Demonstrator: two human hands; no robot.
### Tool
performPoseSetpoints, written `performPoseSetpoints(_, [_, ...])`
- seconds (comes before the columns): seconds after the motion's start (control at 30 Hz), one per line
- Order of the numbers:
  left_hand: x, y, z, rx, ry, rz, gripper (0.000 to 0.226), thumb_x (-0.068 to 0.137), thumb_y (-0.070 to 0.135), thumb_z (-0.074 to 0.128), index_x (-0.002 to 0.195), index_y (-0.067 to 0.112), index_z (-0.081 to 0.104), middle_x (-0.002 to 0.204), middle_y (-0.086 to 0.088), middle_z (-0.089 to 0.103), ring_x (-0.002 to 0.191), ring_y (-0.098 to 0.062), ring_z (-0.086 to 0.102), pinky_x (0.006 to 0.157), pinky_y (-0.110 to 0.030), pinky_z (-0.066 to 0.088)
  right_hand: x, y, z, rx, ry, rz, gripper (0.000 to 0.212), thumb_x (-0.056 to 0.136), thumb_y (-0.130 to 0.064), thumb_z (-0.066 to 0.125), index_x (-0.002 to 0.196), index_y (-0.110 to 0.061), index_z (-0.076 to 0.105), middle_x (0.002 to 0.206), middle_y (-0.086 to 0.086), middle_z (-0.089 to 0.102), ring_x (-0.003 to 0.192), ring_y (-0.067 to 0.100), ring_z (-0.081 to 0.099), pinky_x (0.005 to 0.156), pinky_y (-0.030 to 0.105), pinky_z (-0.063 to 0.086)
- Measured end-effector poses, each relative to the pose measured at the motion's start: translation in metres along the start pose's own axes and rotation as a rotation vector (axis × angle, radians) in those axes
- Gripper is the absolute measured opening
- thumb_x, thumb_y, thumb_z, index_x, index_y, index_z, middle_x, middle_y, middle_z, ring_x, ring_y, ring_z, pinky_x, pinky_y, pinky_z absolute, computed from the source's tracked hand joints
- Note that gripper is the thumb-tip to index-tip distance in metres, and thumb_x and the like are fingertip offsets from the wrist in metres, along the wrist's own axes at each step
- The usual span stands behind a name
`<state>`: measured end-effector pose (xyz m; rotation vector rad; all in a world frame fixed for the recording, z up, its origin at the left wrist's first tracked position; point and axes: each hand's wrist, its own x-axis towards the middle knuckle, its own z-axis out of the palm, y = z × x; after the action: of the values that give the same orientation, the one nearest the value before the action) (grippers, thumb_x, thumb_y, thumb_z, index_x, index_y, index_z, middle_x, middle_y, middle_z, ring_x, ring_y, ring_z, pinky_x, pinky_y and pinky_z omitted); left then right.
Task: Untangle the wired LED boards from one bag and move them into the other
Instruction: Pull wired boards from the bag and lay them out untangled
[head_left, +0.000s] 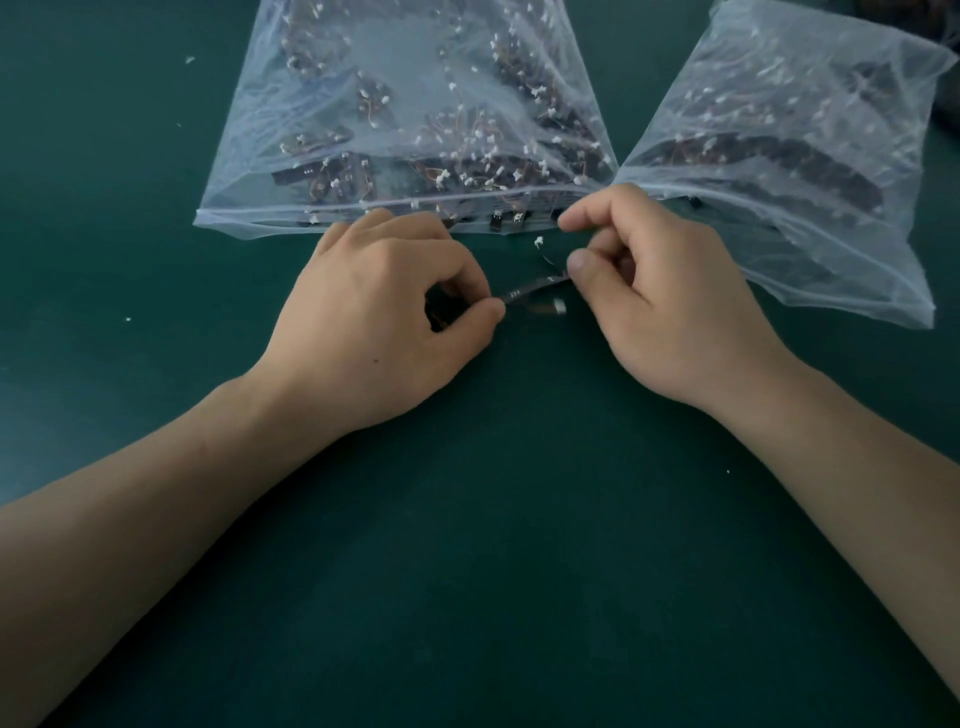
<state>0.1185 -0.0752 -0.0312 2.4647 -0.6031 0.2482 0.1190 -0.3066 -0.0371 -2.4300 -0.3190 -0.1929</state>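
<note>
Two clear plastic bags lie on the green table, both filled with dark LED boards and thin wires with white connectors. The larger left bag (405, 104) has its open mouth facing me. The right bag (789, 171) lies slanted beside it. Between my hands stretches one small dark LED board (530, 289), just in front of the left bag's mouth. My left hand (384, 317) pinches its left end, and my right hand (670, 296) pinches its right end. Two white connectors (559, 306) hang from it on thin wires.
The green tabletop (493, 545) stretches wide toward me below my forearms. A few tiny white specks (189, 60) lie scattered on it at the left. A dark object shows at the far right edge behind the right bag.
</note>
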Motion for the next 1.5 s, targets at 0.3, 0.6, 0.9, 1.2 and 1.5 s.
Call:
performPoseSetpoints(0.3, [-0.001, -0.003, -0.002, -0.077, -0.060, 0.024, 0.016, 0.090, 0.034, 0.063, 0.075, 0.027, 0.066, 0.088, 0.010, 0.062, 0.091, -0.023, 0.057, 0.093, -0.047, 0.047, 0.001, -0.001, 0.001, -0.085, -0.030, -0.031, 0.010, 0.099, -0.026, 0.066, 0.107, -0.027, 0.072, 0.086, -0.014, 0.058, 0.072, 0.001, 0.053, 0.065, 0.026, 0.042])
performPoseSetpoints(0.6, [0.000, -0.003, -0.003, -0.043, -0.082, 0.030, 0.010, 0.087, 0.039, 0.064, 0.087, 0.029, 0.063, 0.089, 0.014, 0.061, 0.092, -0.019, 0.054, 0.093, -0.044, 0.046, 0.001, -0.001, 0.001, -0.068, -0.004, -0.028, 0.011, 0.095, -0.025, 0.070, 0.106, -0.027, 0.072, 0.098, -0.013, 0.059, 0.089, 0.002, 0.056, 0.077, 0.026, 0.047])
performPoseSetpoints(0.9, [0.005, -0.017, -0.019, 0.024, -0.091, 0.049, 0.030, 0.077, 0.015, 0.047, 0.092, 0.019, 0.073, 0.091, 0.014, 0.061, 0.089, -0.016, 0.054, 0.088, -0.033, 0.041, 0.002, 0.001, 0.001, -0.060, -0.027, -0.027, 0.016, 0.097, -0.024, 0.066, 0.109, -0.029, 0.074, 0.103, -0.013, 0.060, 0.092, 0.002, 0.055, 0.080, 0.027, 0.049])
performPoseSetpoints(1.2, [0.010, -0.026, -0.023, -0.070, -0.264, 0.154, 0.039, 0.072, 0.002, 0.049, 0.095, 0.019, 0.076, 0.102, 0.004, 0.063, 0.098, -0.025, 0.057, 0.093, -0.044, 0.046, 0.002, 0.002, 0.001, -0.090, -0.018, -0.036, 0.009, 0.096, -0.030, 0.069, 0.104, -0.031, 0.073, 0.100, -0.015, 0.058, 0.087, -0.010, 0.049, 0.076, 0.018, 0.041])
performPoseSetpoints(1.5, [0.005, -0.022, -0.023, 0.159, -0.215, 0.145, 0.010, 0.074, 0.031, 0.047, 0.069, 0.023, 0.048, 0.077, 0.007, 0.050, 0.075, -0.022, 0.046, 0.058, -0.035, 0.040, 0.002, 0.002, 0.000, -0.097, -0.027, -0.038, 0.010, 0.096, -0.031, 0.068, 0.104, -0.032, 0.073, 0.099, -0.017, 0.057, 0.087, -0.011, 0.049, 0.075, 0.016, 0.040])
